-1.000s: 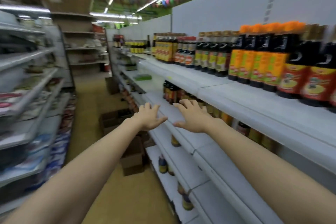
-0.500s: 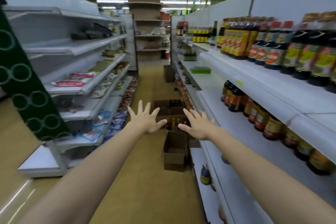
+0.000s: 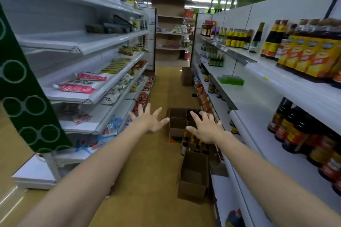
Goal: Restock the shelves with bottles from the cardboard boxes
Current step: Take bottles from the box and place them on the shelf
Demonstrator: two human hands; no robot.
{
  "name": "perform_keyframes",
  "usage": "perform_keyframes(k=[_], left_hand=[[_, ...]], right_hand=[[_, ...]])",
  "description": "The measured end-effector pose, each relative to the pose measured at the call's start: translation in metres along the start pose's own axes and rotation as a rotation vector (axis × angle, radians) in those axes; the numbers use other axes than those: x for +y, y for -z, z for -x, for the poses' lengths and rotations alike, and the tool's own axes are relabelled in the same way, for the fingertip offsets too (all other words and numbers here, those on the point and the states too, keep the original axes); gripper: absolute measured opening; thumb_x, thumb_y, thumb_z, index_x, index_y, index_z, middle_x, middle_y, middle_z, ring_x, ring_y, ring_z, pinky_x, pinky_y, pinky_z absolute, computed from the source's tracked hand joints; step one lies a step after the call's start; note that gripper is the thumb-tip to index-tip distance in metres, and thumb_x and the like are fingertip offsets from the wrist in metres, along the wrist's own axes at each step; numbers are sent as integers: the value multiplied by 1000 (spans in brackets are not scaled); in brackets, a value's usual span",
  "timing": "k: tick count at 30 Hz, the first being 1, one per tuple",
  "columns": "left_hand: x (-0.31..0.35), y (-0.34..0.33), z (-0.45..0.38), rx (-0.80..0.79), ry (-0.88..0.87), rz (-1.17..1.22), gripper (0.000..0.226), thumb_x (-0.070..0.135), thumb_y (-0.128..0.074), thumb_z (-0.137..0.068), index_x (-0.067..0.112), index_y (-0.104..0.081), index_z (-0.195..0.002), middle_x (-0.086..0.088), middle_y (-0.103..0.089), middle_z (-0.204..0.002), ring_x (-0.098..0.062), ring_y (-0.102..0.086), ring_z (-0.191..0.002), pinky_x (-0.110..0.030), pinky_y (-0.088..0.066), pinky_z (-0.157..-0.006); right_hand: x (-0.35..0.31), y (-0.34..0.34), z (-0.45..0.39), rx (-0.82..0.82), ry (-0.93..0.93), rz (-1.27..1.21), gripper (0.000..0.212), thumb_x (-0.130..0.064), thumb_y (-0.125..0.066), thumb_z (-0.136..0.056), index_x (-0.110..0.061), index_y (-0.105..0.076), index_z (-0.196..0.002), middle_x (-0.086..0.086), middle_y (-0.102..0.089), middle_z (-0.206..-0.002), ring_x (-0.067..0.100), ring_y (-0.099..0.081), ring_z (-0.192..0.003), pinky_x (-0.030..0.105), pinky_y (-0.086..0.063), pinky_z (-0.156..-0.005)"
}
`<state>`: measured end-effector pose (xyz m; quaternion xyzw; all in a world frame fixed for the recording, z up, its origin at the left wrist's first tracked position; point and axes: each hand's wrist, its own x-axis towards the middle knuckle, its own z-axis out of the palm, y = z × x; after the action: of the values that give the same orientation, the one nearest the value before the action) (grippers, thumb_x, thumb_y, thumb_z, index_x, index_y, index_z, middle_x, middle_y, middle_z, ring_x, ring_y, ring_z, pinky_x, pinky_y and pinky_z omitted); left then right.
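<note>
Cardboard boxes are now coming into view ahead; I'm reaching both empty hands, left and right, fingers spread, toward their bottles.

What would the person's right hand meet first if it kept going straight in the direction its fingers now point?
Probably the open cardboard box on the aisle floor, just beyond the open right hand. Nothing shows between them, though depth is hard to judge from one view.
</note>
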<state>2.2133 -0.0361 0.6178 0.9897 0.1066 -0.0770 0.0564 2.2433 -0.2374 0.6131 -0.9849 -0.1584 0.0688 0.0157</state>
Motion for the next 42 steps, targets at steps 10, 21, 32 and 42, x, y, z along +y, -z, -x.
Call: perform_keyframes(k=[10,21,32,42], left_hand=[[-26,-12,-170,-68,-2,-77,75,75,-14,-88,38,1,-151,-2,18,-159,-33,19,-144,-67,10,-106],[-32,54,-381,161,25,-59,79,65,-37,-91,24,-7,-152,-12,3,-159,-37,4,-145,-61,-5,-114],[-45,55,-603,-30,198,1673,70,66,-23,-93,25,-23,-150,-10,-30,-152,-36,-41,-131,-49,-42,-101],[-56,83,-766,-235,193,1773,52,48,-28,-101,9,-51,-125,-9,-66,-89,-20,-64,-74,-23,-43,-52]], right_hand=[[-15,-12,-187,-42,27,25,68,-59,-28,-97,-40,11,-150,2,17,-160,37,11,-146,67,-3,-110],[-11,34,-409,128,41,-216,62,-56,-28,-98,-34,-8,-152,7,6,-160,38,-2,-145,60,-12,-112],[-48,43,-604,55,-346,-1903,73,-65,-29,-93,-28,-9,-153,9,-21,-157,37,-36,-136,57,-38,-104],[-37,48,-749,169,-577,-1950,50,-47,-37,-100,-10,-51,-131,7,-67,-89,12,-55,-62,20,-36,-48]])
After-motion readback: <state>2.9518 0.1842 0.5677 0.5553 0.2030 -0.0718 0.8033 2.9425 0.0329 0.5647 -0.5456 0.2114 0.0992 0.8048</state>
